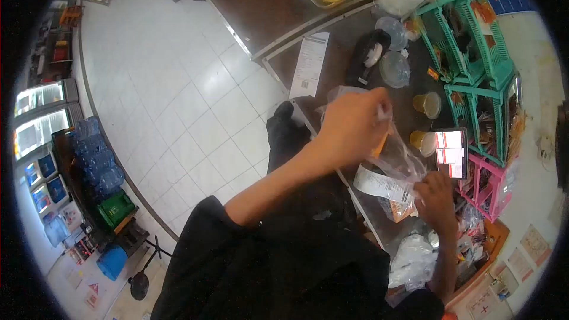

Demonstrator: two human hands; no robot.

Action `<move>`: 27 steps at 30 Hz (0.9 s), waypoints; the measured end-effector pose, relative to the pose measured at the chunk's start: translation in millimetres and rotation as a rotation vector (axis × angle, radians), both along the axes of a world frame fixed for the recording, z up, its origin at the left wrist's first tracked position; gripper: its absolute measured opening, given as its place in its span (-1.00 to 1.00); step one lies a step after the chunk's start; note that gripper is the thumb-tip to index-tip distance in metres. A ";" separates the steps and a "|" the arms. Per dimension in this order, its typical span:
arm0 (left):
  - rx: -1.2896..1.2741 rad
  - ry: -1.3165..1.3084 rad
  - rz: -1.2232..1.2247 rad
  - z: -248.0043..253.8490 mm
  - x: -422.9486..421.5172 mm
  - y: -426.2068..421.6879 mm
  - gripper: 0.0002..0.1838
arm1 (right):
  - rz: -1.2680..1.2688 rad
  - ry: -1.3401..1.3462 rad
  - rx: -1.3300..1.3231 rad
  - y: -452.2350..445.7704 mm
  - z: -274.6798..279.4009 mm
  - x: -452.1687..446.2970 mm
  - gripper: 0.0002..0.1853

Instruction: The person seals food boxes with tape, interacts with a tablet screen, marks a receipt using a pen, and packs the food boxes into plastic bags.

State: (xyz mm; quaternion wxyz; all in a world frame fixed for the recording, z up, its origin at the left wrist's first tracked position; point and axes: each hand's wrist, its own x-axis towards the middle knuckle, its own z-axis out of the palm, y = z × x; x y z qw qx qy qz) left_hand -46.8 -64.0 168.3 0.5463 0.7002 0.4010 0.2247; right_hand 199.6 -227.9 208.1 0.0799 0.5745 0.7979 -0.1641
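My left hand (354,123) is closed on one side of a clear plastic bag (396,163), with fingers pinched at the top of it. Lower right, my right hand (437,197) grips the bag's other edge, so the thin film stretches between both hands. Something orange (379,146) shows through or behind the film; its kind is unclear. Under the bag lies a printed receipt (379,184), partly covered. Close by is a small printed packet (398,208). A lit phone-like screen (450,154) stands just above my right hand, beside a cup with yellow contents (422,142).
Another yellow cup (427,105), clear round tubs (395,69), a black device (367,56) and a long receipt (309,64) are on the dark counter. Green baskets (474,41) and a pink basket (487,186) line the wall. A tray of yellow food (323,3) sits farther off.
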 end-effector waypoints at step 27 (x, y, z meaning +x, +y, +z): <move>-0.063 -0.139 -0.014 -245.7 82.5 -116.1 -0.36 | -0.951 0.986 0.369 -21.4 -117.1 -158.5 -0.85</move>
